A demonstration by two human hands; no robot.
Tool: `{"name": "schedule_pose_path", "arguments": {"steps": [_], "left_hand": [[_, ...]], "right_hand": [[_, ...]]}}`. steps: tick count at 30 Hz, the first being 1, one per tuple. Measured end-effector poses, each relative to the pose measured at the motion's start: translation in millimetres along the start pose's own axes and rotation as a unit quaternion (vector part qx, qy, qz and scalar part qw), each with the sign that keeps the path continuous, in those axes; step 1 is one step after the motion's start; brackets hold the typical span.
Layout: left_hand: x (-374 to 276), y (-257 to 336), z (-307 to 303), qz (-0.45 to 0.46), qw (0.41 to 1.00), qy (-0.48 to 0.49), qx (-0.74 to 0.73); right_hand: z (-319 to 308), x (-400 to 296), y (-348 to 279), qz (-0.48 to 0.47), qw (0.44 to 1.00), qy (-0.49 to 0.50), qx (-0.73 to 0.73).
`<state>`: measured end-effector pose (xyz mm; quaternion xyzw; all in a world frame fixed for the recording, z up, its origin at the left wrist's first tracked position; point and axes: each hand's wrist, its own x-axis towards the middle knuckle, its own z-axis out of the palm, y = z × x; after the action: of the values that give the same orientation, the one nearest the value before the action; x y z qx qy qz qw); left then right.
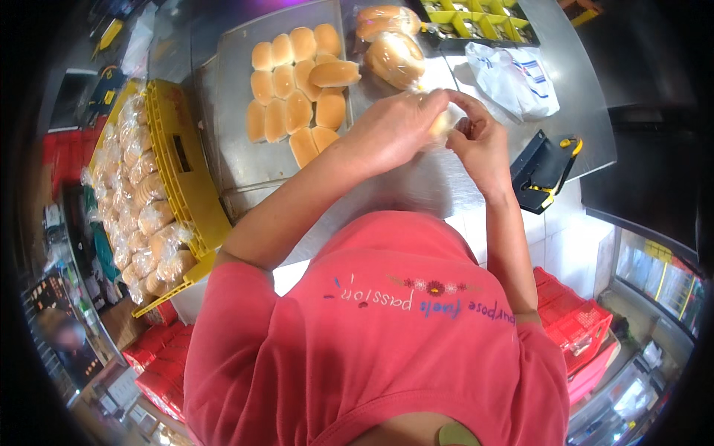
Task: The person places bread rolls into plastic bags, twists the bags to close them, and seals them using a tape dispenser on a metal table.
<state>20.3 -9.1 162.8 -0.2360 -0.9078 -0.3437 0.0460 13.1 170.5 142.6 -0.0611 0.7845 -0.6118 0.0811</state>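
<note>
In the head view my left hand [396, 131] grips a clear plastic bag of bread [440, 124], partly hidden by the fingers and blurred. At the bag's right side, my right hand [482, 146] pinches the plastic between thumb and fingers. Just beyond my hands lie a bagged bread bundle [395, 60] and another bagged bundle [387, 22]. To the left, a metal baking tray [231, 161] holds rows of golden bread rolls [298, 111], one lying across others. A black bag-neck tape dispenser [544, 170] with yellow parts sits at right.
A yellow plastic crate [189, 184] full of bagged bread stands left of the steel table [390, 192]. A white plastic bag [516, 81] and a yellow compartment tray of coins [479, 22] lie at the far right. Red crates [574, 318] stand below; a person [64, 340] is at far left.
</note>
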Motion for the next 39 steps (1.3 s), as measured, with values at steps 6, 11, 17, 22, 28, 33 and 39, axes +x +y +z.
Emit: {"name": "schedule_pose_path", "arguments": {"steps": [6,11,17,22,28,33,39], "left_hand": [[-3.8,-11.9,26.1,0.024,0.988,-0.063,0.140],[-1.5,8.7,-31.3,0.031,0.991,-0.083,0.098],[-18.8,-14.4,-37.5,0.168,0.949,0.002,0.267],[-23.0,-43.5,-44.3,0.036,0.992,0.029,0.117],[-36.6,-58.0,3.8,-0.148,0.969,0.026,-0.197],[-35.9,-34.9,3.3,-0.154,0.923,0.070,-0.346],[-39.1,-59.4,25.4,-0.127,0.980,-0.028,-0.150]], "right_hand": [[5.0,-6.0,-12.3,-0.007,0.998,-0.035,-0.044],[-20.5,1.7,-8.1,0.020,0.996,-0.074,0.045],[-15.6,0.0,5.3,-0.222,0.937,-0.063,-0.263],[-19.4,1.8,4.5,-0.157,0.962,-0.089,-0.205],[6.2,-6.7,24.7,-0.096,0.985,-0.105,-0.098],[6.8,-9.1,20.6,-0.183,0.981,-0.023,-0.051],[20.4,-6.7,44.0,-0.182,0.979,-0.009,-0.096]]}}
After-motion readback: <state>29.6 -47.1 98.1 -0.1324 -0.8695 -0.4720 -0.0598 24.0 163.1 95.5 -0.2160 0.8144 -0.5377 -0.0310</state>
